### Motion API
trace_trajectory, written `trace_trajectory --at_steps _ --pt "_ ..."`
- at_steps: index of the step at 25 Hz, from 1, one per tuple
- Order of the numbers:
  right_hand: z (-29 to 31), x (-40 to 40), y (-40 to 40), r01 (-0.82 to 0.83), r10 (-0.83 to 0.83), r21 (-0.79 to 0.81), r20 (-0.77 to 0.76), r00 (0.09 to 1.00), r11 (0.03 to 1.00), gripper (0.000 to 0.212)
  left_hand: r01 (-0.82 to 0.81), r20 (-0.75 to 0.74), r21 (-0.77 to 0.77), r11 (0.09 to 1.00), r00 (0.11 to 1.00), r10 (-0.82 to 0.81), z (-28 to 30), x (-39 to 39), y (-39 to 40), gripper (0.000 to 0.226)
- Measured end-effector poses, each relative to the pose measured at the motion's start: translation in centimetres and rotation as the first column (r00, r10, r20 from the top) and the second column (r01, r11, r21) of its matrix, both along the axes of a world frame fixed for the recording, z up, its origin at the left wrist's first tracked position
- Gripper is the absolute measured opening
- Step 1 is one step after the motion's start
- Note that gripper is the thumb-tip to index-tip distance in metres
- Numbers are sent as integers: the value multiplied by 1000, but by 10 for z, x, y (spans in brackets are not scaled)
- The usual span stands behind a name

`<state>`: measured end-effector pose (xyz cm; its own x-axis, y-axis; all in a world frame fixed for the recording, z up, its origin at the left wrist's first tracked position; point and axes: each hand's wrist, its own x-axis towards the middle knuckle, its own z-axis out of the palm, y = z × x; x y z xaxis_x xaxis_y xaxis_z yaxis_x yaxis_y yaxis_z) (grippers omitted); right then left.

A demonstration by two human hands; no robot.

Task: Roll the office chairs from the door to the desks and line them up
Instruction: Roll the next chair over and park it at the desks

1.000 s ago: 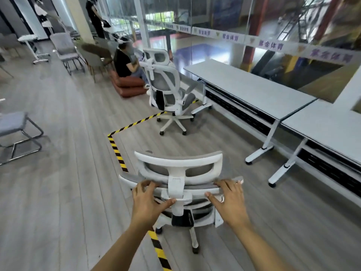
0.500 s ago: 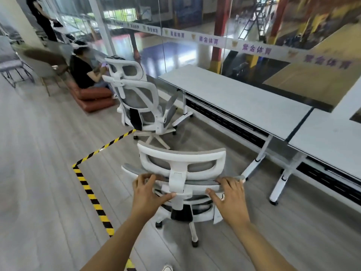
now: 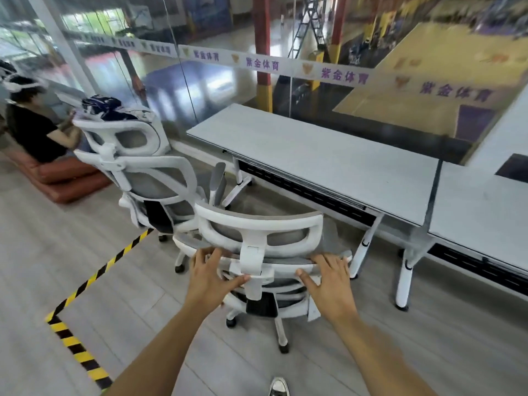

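Two white office chairs (image 3: 257, 252) (image 3: 143, 172) — one behind the other. Two tabletops (image 3: 314, 158) (image 3: 480, 212) stand end to end. Two hands (image 3: 213, 277) (image 3: 331, 284), one seated person (image 3: 34, 130).

I see a pale plank floor (image 3: 71, 238) crossed by hazard tape (image 3: 85, 284), a glass wall (image 3: 228, 38) with a lettered strip (image 3: 343, 74), and red cushions (image 3: 68, 181) at left.

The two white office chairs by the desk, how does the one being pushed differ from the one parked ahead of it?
The pushed chair has the left hand and right hand gripping the top of its backrest; the parked chair is untouched. The pushed chair stands nearer the camera, by the desk leg; the parked chair sits farther left, by the desk's end. The parked chair's backrest and raised armrest are in plain view; the pushed chair shows mainly its headrest. Both have white frames, grey mesh and castors.
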<state>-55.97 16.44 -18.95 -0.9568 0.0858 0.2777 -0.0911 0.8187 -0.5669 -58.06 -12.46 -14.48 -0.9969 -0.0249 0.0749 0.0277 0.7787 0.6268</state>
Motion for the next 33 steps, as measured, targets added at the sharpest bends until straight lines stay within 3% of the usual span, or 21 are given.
trace_trajectory --at_steps 11,18,22,25,29,33 --pt "5 -118 -45 110 -110 8 69 992 994 39 102 4 15 995 995 -102 8 -147 -35 65" --pt "20 -109 -77 132 -144 86 163 976 988 45 223 -15 -177 959 973 -229 3 -152 -54 58" --pt "45 -79 -89 272 -275 45 79 958 961 41 265 -143 -225 938 943 -301 24 -125 -46 38" --pt "68 -43 -95 368 -368 5 6 930 930 40 369 -224 -182 912 887 -404 47 -103 -26 34" --pt "92 25 -85 524 -522 22 -61 851 851 40 638 -230 -195 745 709 -667 69 -72 25 33" --pt "108 101 -55 662 -657 35 -98 748 749 43 785 -248 -187 590 544 -802 85 -25 91 34"
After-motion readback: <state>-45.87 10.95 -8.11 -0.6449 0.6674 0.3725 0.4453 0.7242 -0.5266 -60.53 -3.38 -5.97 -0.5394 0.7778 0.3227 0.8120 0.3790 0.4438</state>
